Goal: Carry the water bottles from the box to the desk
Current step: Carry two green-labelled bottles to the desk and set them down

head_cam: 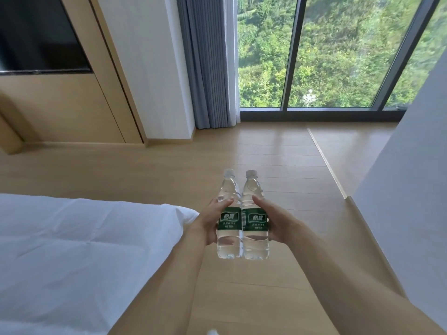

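Left hand [205, 223] and right hand [278, 223] grip, two bottles [243, 223] pressed between, seemingly upright

Bright daylight from the window [314, 52]; wide-angle bending, blurred edges.

Light wood plank floor [278, 151], white bed [72, 250] standing on it at left (duvet rumpled).

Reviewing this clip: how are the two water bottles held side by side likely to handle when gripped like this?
The left bottle and right bottle look full and capped, so probably fairly heavy for their size and reasonably firm. The clear ribbed plastic may flex a little. The left hand and right hand each wrap one at the label, pressing them together; smooth plastic could let them slide against each other.
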`<state>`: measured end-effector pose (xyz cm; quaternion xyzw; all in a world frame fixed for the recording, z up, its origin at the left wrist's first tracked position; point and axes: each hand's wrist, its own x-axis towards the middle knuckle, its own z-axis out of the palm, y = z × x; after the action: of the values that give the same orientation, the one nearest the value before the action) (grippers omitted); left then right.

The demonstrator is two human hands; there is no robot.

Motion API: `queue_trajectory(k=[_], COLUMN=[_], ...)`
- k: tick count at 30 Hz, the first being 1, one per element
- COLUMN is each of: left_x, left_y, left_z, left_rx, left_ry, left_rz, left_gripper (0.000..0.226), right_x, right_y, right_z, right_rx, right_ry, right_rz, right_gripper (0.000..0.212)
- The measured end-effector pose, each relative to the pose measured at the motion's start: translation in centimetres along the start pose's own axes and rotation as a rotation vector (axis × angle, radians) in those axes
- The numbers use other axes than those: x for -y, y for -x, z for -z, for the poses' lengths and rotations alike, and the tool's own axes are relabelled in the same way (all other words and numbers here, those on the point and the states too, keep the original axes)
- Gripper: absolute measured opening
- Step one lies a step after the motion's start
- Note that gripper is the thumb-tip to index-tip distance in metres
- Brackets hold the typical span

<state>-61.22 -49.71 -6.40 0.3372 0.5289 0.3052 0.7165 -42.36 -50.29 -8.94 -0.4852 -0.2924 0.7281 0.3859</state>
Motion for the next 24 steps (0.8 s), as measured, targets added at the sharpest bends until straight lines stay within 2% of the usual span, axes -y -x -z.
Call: queue_trajectory(k=[8, 15, 19, 24], left_x=[-5.9, -15.7, -20.4, -25.2], left_y=[-12.8, -24.0, -29.1, -34.6], left_z=[3.1, 7.8, 9.7, 12.0], left_rx=[0.03, 0.017, 0.033, 0.023], left_ry=[0.017, 0.002, -0.009, -0.017], left_rz=[0.017, -0.011, -0.009, -0.03], left_gripper=[0.042, 0.044, 0.043, 0.048], right_x=[6.3, 14.5, 18.4, 22.7], right_y=[-11.6, -24.6, -30.3, -37.3], right_z=[1.1, -1.0, -1.6, -2.3], right_rx=[-0.028, -0.055, -0.084, -0.037], right_ry=[0.043, 0.083, 0.096, 0.101], right_rz=[0.007, -0.004, 0.005, 0.013], right_gripper=[0.035, 0.049, 0.042, 0.039])
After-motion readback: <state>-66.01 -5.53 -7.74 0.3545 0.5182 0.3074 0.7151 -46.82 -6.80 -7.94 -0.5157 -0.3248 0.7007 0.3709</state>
